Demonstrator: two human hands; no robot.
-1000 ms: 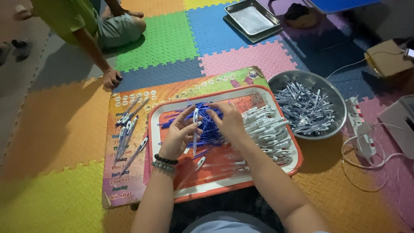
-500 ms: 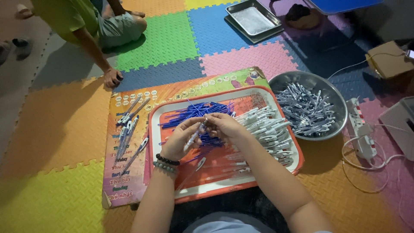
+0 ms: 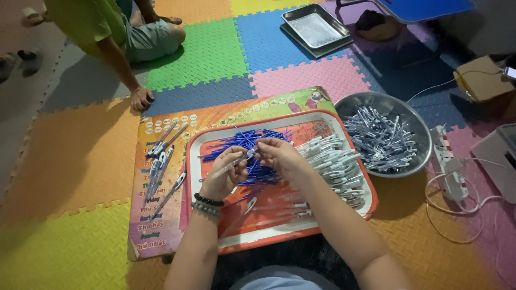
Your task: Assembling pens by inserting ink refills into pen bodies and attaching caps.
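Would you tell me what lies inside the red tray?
The red tray holds a heap of blue refills and white pen barrels. Both hands and forearms cover its middle, hiding whatever lies beneath.

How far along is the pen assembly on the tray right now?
Done: a few finished pens lie on the board left of the orange tray. In hand: the left hand and right hand hold one pen barrel between them. Left: a pile of blue refills and white barrels on the tray, plus a metal bowl full of parts. Most remains.
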